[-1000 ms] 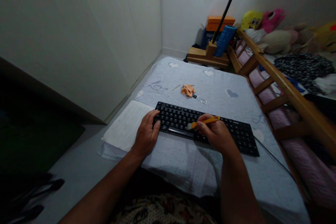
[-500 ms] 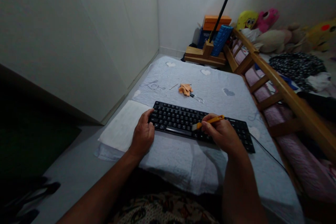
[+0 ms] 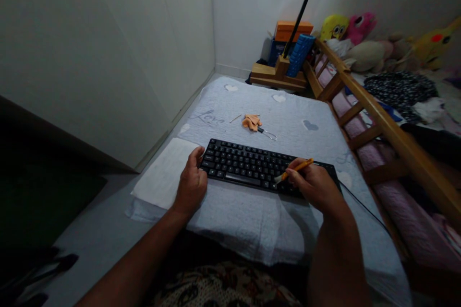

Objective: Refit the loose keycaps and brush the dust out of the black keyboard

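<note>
A black keyboard [image 3: 245, 164] lies across the cloth-covered table. My left hand [image 3: 190, 180] grips its left end, fingers at the edge and thumb towards the near corner. My right hand [image 3: 312, 182] pinches a small flat brush [image 3: 300, 165] with a yellow-orange handle. Pale bristles touch the keys in the lower row, right of the space bar. The right part of the keyboard is partly covered by this hand. Beyond it lie a crumpled orange cloth [image 3: 251, 122], a wire keycap puller [image 3: 268, 134] with a dark handle, and a thin white stick [image 3: 235, 118].
A folded white cloth [image 3: 160, 168] sits at the table's left edge. The keyboard cable [image 3: 363, 206] runs off right towards a wooden bed rail [image 3: 389, 117]. A pale cabinet [image 3: 118, 57] stands left; a wooden stand [image 3: 277, 76] with a black pole is behind.
My right hand has moved the brush a little right and nearer along the lower keys, its handle tilting more. My left hand stays at the keyboard's left end. The view shifts slightly.
</note>
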Demonstrator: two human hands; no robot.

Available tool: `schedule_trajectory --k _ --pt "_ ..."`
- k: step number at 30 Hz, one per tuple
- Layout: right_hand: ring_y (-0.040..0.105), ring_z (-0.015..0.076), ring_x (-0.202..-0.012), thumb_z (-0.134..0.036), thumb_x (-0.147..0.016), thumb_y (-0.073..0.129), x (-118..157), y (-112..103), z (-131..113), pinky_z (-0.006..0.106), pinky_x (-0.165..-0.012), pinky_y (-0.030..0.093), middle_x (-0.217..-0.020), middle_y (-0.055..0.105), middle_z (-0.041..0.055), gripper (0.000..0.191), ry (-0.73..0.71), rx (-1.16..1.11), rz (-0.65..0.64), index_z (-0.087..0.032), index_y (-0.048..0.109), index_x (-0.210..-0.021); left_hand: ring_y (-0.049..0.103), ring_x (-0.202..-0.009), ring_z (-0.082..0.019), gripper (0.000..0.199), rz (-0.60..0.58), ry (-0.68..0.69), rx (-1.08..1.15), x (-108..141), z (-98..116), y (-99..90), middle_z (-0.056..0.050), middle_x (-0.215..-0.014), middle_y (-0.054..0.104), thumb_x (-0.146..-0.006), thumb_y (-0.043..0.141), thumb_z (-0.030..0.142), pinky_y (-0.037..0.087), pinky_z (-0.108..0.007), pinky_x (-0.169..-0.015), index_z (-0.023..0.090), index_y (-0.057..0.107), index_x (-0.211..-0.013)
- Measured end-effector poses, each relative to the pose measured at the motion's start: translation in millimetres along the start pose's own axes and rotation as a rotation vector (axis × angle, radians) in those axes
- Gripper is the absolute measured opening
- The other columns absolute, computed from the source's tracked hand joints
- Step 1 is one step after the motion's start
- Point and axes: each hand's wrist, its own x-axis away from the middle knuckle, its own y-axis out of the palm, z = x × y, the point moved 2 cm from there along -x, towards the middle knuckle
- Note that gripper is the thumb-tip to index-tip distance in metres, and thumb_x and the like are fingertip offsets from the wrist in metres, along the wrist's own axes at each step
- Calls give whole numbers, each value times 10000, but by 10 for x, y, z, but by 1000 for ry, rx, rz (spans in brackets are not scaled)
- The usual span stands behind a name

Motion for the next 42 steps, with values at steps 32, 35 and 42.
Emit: schedule_trajectory --k 32,35,42 --pt "650 222 -628 -403 -853 530 156 -167 206 322 -603 445 -679 699 51 228 106 58 92 -219 654 -802 560 -1322 -248 628 41 76 -44 9 43 -30 -107 -1452 558 -854 447 72 452 -488 -1127 253 452 -1456" --pt "641 214 -626 -415 -867 539 199 -195 166 317 -600 446 -697 697 49 235 102 -15 111 -216 659 -832 591 -1254 -247 552 104 167 -125 31 123 -65 -99 -1378 602 -881 463 98 499 -460 -1053 245 495 -1412" --pt "590 163 -632 -371 -919 555 120 206 -199 271 -578 437 -715 643 19 181 -31 -347 8 -209 623 -873 567 -1236 -260 492 168 245 -213 46 167 -97 -111 -1344 599 -919 484 153 486 -461 -1030 229 496 -1404"
